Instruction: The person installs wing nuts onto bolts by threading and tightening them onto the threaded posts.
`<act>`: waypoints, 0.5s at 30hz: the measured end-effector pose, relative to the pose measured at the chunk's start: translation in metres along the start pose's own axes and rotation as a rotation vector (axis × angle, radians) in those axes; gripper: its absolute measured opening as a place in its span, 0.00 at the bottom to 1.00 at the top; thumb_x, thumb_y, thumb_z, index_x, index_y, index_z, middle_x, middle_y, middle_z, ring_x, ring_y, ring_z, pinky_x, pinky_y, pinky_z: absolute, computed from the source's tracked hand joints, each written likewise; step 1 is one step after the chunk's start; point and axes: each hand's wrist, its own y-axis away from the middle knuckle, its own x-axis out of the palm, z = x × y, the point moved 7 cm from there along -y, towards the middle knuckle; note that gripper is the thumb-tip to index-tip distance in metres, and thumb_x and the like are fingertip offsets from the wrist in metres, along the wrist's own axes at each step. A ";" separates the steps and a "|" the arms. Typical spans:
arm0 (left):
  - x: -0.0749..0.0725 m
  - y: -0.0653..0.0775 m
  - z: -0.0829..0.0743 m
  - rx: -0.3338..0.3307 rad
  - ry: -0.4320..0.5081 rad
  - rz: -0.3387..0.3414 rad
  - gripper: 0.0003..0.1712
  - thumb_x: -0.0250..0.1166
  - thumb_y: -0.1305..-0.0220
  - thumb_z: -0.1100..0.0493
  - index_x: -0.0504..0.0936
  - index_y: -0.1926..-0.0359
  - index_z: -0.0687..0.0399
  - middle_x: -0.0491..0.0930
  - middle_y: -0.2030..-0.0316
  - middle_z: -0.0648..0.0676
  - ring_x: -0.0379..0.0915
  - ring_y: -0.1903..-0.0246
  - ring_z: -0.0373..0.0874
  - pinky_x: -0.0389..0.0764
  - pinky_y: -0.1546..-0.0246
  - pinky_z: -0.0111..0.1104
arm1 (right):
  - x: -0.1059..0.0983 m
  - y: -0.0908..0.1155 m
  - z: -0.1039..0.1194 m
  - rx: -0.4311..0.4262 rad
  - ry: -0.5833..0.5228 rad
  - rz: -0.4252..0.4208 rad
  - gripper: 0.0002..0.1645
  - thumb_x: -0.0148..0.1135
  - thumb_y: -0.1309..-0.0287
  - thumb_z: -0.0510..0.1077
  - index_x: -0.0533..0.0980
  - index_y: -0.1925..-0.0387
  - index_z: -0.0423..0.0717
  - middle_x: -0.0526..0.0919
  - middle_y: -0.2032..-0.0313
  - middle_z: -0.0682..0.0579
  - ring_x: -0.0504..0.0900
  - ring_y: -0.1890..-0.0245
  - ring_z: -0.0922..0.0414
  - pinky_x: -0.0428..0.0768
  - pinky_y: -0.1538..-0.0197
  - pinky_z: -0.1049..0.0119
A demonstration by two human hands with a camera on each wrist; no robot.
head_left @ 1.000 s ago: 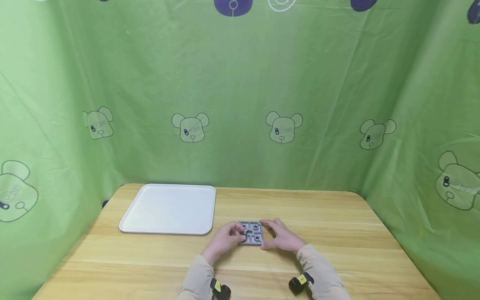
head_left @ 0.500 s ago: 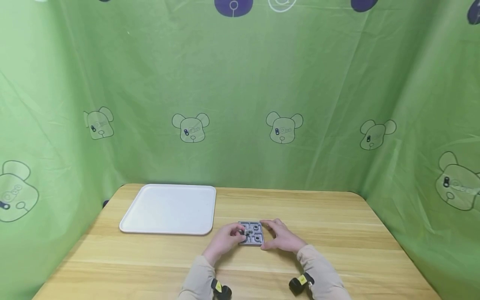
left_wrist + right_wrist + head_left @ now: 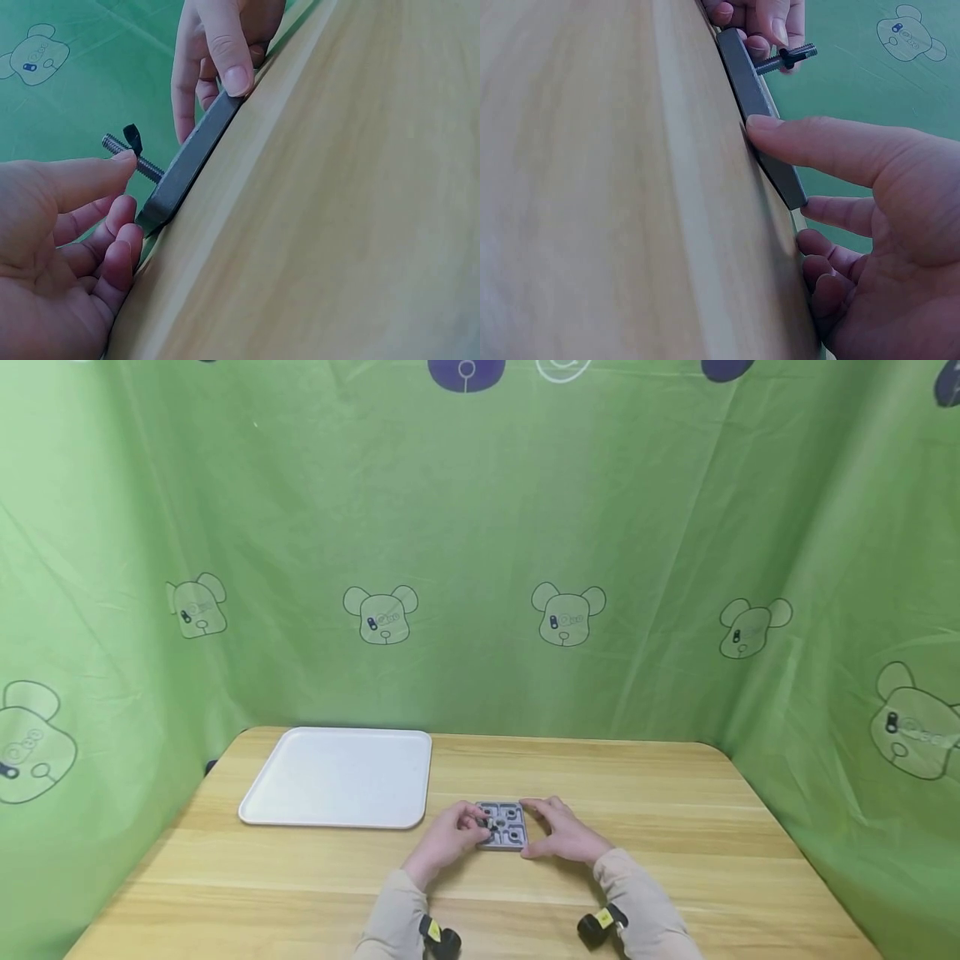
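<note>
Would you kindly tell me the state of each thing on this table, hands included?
Block: flat on the table
Bolt: standing up from the block
Wing nut: partway along the bolt
Tray: right side up, flat
Left hand: pinching the wing nut
Right hand: gripping the block

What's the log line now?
left hand: pinches wing nut on threaded rod | right hand: holds gray block | tray: on table

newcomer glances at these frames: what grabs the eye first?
The green curtain with printed bear heads, rising behind the table. Then the white tray, toward the table's far left. Nearer the middle, the left grip is at a black nut on a screw sticking up from a grey plate, whose right side the right grip holds.
</note>
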 end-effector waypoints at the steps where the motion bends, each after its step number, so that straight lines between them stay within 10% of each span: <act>1: 0.000 0.000 0.001 -0.009 0.006 0.000 0.13 0.67 0.42 0.61 0.77 0.57 0.60 0.75 0.70 0.49 0.69 0.70 0.39 0.72 0.69 0.27 | 0.000 0.000 0.000 -0.001 -0.001 -0.001 0.53 0.77 0.61 0.53 0.65 0.32 0.46 0.71 0.51 0.45 0.71 0.49 0.50 0.70 0.41 0.40; 15: -0.001 -0.001 0.000 0.002 -0.012 0.012 0.11 0.69 0.45 0.62 0.79 0.61 0.58 0.77 0.70 0.50 0.70 0.69 0.41 0.71 0.67 0.29 | -0.002 0.002 0.003 -0.001 -0.010 -0.008 0.53 0.77 0.62 0.52 0.65 0.33 0.44 0.71 0.51 0.44 0.72 0.49 0.49 0.70 0.41 0.40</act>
